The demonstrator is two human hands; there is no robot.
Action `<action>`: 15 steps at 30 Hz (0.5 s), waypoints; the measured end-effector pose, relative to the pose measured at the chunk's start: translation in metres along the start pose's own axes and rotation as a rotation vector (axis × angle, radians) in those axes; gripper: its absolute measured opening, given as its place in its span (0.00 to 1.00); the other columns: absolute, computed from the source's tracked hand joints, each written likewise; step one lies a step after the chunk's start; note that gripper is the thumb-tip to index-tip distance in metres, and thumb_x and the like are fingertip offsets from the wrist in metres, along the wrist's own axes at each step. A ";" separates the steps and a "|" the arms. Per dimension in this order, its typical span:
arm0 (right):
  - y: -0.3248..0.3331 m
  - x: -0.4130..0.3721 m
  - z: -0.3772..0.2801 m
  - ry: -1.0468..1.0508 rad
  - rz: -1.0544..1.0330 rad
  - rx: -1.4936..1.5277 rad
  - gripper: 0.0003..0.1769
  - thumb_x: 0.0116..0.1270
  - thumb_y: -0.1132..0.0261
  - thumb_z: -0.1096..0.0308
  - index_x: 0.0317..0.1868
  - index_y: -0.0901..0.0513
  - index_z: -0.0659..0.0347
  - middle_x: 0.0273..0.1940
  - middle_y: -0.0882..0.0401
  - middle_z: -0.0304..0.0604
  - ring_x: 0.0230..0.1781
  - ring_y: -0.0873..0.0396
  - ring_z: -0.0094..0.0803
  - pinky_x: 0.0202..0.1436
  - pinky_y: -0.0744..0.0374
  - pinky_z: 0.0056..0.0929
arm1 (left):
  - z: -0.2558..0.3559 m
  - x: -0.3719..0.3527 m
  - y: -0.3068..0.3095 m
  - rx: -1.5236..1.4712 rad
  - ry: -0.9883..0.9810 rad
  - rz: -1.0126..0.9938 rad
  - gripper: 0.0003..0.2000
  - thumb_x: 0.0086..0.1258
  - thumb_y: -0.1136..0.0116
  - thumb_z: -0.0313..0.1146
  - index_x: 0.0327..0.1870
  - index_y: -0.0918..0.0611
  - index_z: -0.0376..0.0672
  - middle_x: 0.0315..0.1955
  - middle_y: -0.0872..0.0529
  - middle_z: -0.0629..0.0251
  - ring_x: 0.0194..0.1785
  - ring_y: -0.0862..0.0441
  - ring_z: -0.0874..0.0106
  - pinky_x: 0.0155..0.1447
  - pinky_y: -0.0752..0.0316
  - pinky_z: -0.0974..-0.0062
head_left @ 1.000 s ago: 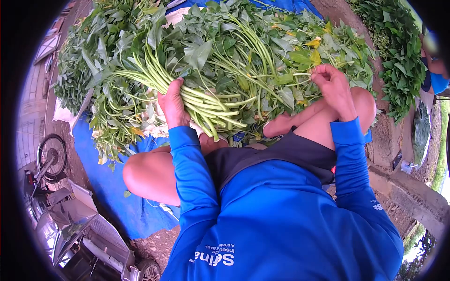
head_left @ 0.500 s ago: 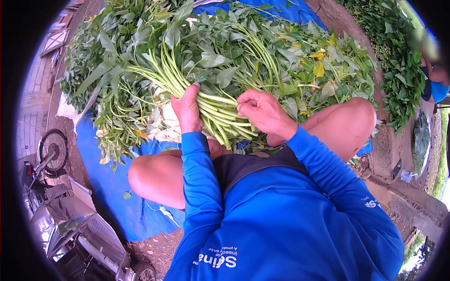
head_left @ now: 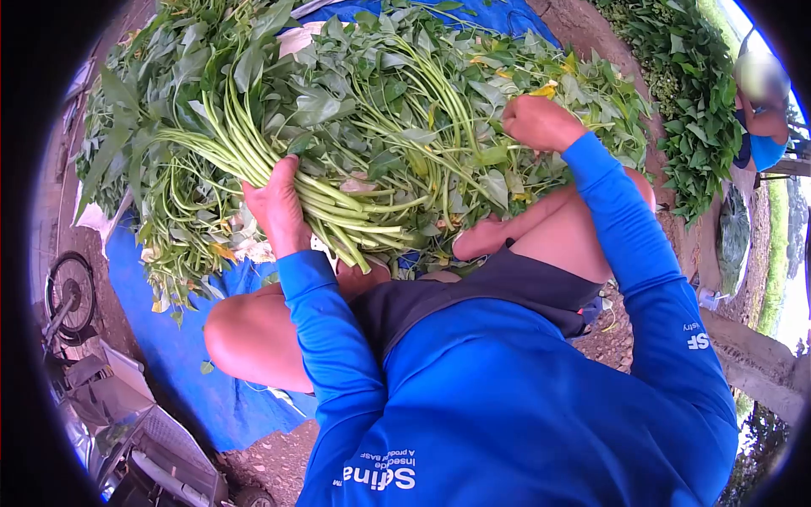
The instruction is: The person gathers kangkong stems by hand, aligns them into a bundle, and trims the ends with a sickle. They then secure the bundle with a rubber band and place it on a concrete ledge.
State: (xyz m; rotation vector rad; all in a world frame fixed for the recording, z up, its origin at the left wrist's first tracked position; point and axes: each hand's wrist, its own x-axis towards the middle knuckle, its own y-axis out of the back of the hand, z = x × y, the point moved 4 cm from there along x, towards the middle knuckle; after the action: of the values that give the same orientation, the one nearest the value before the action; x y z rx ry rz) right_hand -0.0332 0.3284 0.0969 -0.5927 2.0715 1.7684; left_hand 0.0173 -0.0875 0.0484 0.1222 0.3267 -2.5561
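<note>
My left hand point(head_left: 280, 207) is wrapped round a thick bunch of water spinach point(head_left: 334, 207). Its pale green cut stems point toward my lap, and its leaves fan out to the upper left. Off to the right, my right hand point(head_left: 542, 123) is closed above the heap of loose water spinach point(head_left: 422, 144), away from the bunch. A yellow leaf point(head_left: 545, 90) shows just beyond its knuckles. Whatever the curled fingers hold, if anything, is hidden.
Under the heap lies a blue tarp point(head_left: 182, 338). My bent legs frame the bunch. At left stand a wheel point(head_left: 72, 297) and a metal vehicle point(head_left: 156, 439). More leafy greens point(head_left: 697, 110) are piled at right, with another person point(head_left: 764, 127) beyond.
My right hand has left the stem ends of the bunch and moved up and right over the heap, its fingers now curled. My left hand keeps its grip, shifted left in view.
</note>
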 end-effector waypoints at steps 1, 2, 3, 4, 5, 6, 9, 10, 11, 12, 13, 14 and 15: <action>-0.006 0.008 0.021 -0.015 0.210 -0.115 0.15 0.69 0.37 0.64 0.43 0.08 0.65 0.38 0.09 0.56 0.42 0.08 0.48 0.52 0.14 0.50 | 0.003 0.000 0.000 0.035 -0.015 0.026 0.22 0.66 0.26 0.25 0.60 0.19 0.34 0.45 0.11 0.61 0.42 0.12 0.69 0.50 0.15 0.68; -0.014 0.010 0.040 -0.038 0.421 -0.232 0.15 0.69 0.37 0.64 0.44 0.08 0.65 0.39 0.08 0.58 0.43 0.08 0.49 0.53 0.13 0.50 | 0.009 -0.005 -0.004 0.043 0.007 0.046 0.22 0.66 0.25 0.25 0.60 0.19 0.34 0.45 0.11 0.61 0.42 0.12 0.69 0.50 0.15 0.68; -0.019 0.011 0.051 -0.054 0.639 -0.357 0.15 0.70 0.37 0.64 0.45 0.08 0.64 0.40 0.08 0.59 0.44 0.08 0.51 0.54 0.13 0.51 | 0.005 -0.002 -0.005 0.035 0.015 0.034 0.22 0.66 0.25 0.25 0.60 0.19 0.34 0.45 0.10 0.61 0.42 0.11 0.68 0.51 0.15 0.68; -0.039 0.024 0.042 0.027 0.459 -0.056 0.14 0.70 0.36 0.64 0.45 0.09 0.64 0.42 0.08 0.60 0.45 0.08 0.53 0.56 0.14 0.52 | 0.002 0.002 -0.004 0.030 0.021 0.027 0.23 0.66 0.25 0.25 0.61 0.19 0.34 0.45 0.10 0.60 0.43 0.11 0.68 0.51 0.15 0.68; -0.069 0.035 0.017 0.106 0.266 0.249 0.14 0.70 0.36 0.64 0.46 0.09 0.64 0.45 0.08 0.61 0.47 0.09 0.56 0.57 0.14 0.54 | 0.001 0.001 -0.007 0.008 0.012 0.006 0.22 0.65 0.25 0.25 0.60 0.18 0.33 0.44 0.10 0.61 0.43 0.11 0.68 0.51 0.15 0.68; -0.098 0.046 -0.004 0.118 0.150 0.227 0.14 0.70 0.35 0.64 0.47 0.09 0.63 0.47 0.10 0.61 0.49 0.11 0.58 0.58 0.15 0.56 | 0.001 0.001 -0.008 0.011 0.023 0.020 0.22 0.65 0.25 0.25 0.60 0.18 0.34 0.44 0.10 0.61 0.43 0.11 0.68 0.51 0.15 0.68; -0.166 0.066 -0.048 0.148 0.318 0.196 0.11 0.69 0.34 0.66 0.45 0.10 0.62 0.50 0.12 0.59 0.52 0.13 0.63 0.60 0.17 0.59 | -0.004 0.002 -0.009 0.013 0.040 0.043 0.21 0.65 0.25 0.25 0.58 0.17 0.34 0.45 0.10 0.60 0.43 0.11 0.68 0.51 0.15 0.68; -0.185 0.073 -0.049 0.146 0.369 0.213 0.11 0.69 0.35 0.66 0.45 0.10 0.62 0.50 0.12 0.59 0.52 0.13 0.63 0.61 0.17 0.59 | -0.003 -0.002 -0.006 0.017 0.052 0.036 0.21 0.65 0.25 0.25 0.58 0.17 0.34 0.45 0.10 0.60 0.43 0.11 0.68 0.51 0.15 0.68; -0.198 0.081 -0.049 0.148 0.423 0.226 0.11 0.69 0.35 0.66 0.45 0.10 0.62 0.50 0.12 0.60 0.52 0.14 0.63 0.62 0.17 0.59 | -0.002 -0.005 -0.006 0.013 0.060 0.032 0.21 0.65 0.25 0.26 0.59 0.17 0.34 0.45 0.10 0.60 0.43 0.11 0.68 0.51 0.15 0.68; -0.191 0.087 -0.055 0.159 0.484 0.235 0.11 0.69 0.35 0.66 0.44 0.11 0.62 0.50 0.12 0.60 0.53 0.14 0.63 0.62 0.17 0.58 | -0.001 -0.004 -0.008 0.004 0.060 0.031 0.21 0.65 0.25 0.26 0.59 0.17 0.34 0.45 0.10 0.60 0.43 0.11 0.68 0.51 0.15 0.68; -0.190 0.089 -0.053 0.095 0.406 0.220 0.10 0.71 0.34 0.65 0.46 0.12 0.61 0.49 0.12 0.59 0.53 0.13 0.60 0.61 0.17 0.55 | 0.001 -0.006 -0.006 0.032 0.094 0.060 0.22 0.65 0.25 0.26 0.59 0.18 0.34 0.45 0.10 0.60 0.43 0.11 0.69 0.52 0.15 0.68; -0.186 0.091 -0.049 0.070 0.360 0.349 0.10 0.72 0.34 0.65 0.46 0.12 0.61 0.48 0.11 0.57 0.52 0.13 0.57 0.60 0.16 0.52 | -0.001 -0.005 -0.002 0.036 0.095 0.051 0.22 0.65 0.26 0.26 0.59 0.18 0.34 0.45 0.10 0.60 0.43 0.11 0.69 0.52 0.15 0.68; -0.175 0.092 -0.046 0.048 0.320 0.473 0.10 0.73 0.33 0.64 0.47 0.12 0.61 0.47 0.11 0.56 0.50 0.12 0.54 0.59 0.16 0.50 | -0.004 -0.002 0.001 0.032 0.089 0.042 0.22 0.65 0.26 0.26 0.59 0.18 0.34 0.46 0.10 0.60 0.43 0.11 0.69 0.52 0.15 0.69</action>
State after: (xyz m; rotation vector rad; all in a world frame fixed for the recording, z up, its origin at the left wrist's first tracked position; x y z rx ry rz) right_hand -0.0193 0.2521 -0.0906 -0.1744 2.6119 1.3320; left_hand 0.0193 -0.0863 0.0450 0.2531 0.3134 -2.5195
